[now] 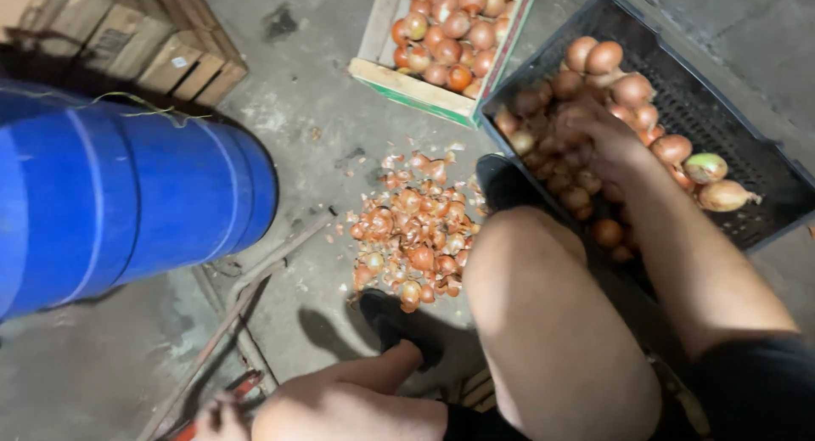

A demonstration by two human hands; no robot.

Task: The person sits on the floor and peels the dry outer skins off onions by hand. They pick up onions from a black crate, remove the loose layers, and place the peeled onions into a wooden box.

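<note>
My right hand [594, 131] reaches into a black plastic crate [722, 93] and rests on a heap of brown onions [632, 89], fingers curled down over them. Whether it grips one is hidden. Low at the left, my left hand [219, 411] is only partly in view, closed around a red-handled tool [247, 381]. A pile of onion skins and trimmed bits [412, 233] lies on the concrete floor between my feet.
A wooden box [407, 83] full of peeled onions stands at the top centre. A big blue barrel [127, 195] lies at the left, with wooden crates [144, 38] behind it. My bare knees [543, 322] and dark shoes [395, 322] fill the lower middle. A thin rod [233, 318] lies on the floor.
</note>
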